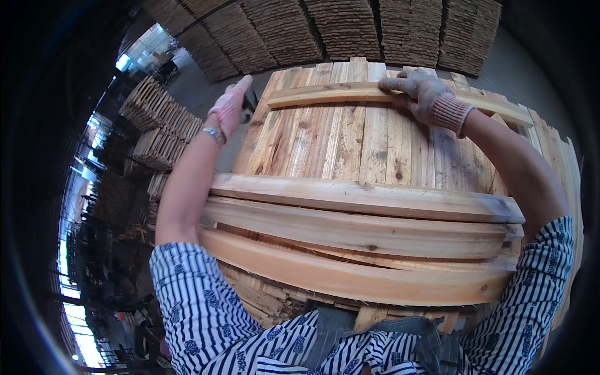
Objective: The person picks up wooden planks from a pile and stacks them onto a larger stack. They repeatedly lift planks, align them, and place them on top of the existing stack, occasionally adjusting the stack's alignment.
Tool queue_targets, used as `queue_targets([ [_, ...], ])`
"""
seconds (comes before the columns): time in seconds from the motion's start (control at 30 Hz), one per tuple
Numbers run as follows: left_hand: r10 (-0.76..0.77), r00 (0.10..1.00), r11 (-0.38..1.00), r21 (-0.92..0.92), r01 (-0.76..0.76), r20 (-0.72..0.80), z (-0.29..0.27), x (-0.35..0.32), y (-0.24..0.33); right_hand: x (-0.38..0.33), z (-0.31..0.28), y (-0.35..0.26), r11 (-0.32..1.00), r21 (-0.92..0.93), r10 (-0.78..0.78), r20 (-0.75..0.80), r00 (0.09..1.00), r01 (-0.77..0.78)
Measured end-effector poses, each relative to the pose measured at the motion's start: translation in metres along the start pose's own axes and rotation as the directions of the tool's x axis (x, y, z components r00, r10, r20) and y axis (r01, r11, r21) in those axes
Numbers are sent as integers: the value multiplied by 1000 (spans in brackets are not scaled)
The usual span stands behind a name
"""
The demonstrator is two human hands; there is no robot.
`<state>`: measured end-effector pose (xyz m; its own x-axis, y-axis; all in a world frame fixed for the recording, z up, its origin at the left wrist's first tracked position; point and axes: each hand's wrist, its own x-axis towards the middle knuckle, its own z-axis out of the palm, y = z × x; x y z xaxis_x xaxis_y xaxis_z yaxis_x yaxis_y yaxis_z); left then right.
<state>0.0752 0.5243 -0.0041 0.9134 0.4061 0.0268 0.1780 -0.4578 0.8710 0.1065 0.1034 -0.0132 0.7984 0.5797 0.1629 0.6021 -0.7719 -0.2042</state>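
My right hand (426, 97), in a greyish knit glove with a pink cuff, grips a long wooden batten (331, 95) from above. The batten lies crosswise over the far part of a layer of side-by-side boards (337, 147). My left hand (231, 107), in a pinkish glove, is beside the boards' left edge, seen edge-on. A dark grey object (250, 99) shows against its palm side; its kind is not clear, and the fingers partly hide it. Nearer to me, several thick planks (369, 199) lie crosswise, one behind another.
Tall stacks of thin boards (344, 31) stand along the far side. More wood piles (159, 109) are on the left, on the grey floor (194, 78). Stacked timber (262, 290) shows below the nearest plank. Board ends along the far edge are uneven.
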Motion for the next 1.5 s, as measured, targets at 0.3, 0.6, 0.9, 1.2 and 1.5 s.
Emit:
queue_targets([
  [0.3,-41,999,978,-207,42,5,15,29,-29,13,-4,15,998,-66,-8,-47,999,5],
  [0.6,-19,1000,952,-306,20,7,-8,56,-59,34,11,-51,992,-123,30,26,999,-26],
  [0.9,-47,996,969,-240,63,72,-1,34,-40,31,17,-41,988,-155,-7,-57,998,-2],
  [1.2,188,977,948,277,-154,-99,5,28,-33,35,-9,-45,978,-186,-74,113,991,95],
  [1.5,15,998,966,258,1,-58,10,-5,-9,-11,-27,12,974,-220,75,80,994,-56],
])
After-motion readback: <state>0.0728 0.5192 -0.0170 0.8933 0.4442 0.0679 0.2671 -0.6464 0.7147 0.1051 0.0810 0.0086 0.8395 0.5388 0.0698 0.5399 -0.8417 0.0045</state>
